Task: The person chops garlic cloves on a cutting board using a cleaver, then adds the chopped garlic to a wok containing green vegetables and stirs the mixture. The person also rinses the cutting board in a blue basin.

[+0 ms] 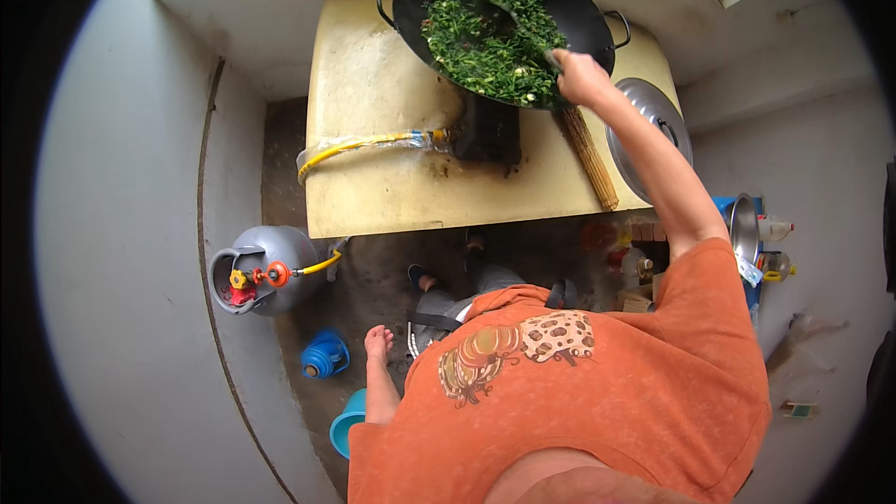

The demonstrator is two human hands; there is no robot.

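Observation:
Chopped green leaves with pale bits (490, 61) lie in a large black two-handled wok (569, 9) at the far side of the table. My right hand (583, 79) is closed round the handle of a metal wok utensil (553, 58), over the wok's near right rim. The utensil's head is among the greens, too covered to tell a ladle from a spatula. Under the wok sits a dark burner (490, 131), fed by a yellow hose (355, 143). My left hand (379, 343) hangs low at my side, fingers curled in, with nothing visible in it.
A bundled-stick brush (590, 161) and a round metal lid (644, 98) rest right on the yellowish table (373, 201). A grey gas cylinder (285, 261), blue jug (324, 355) and turquoise basin (345, 425) stand on the floor at left. Right are a metal bowl (744, 229) and bottles (775, 266).

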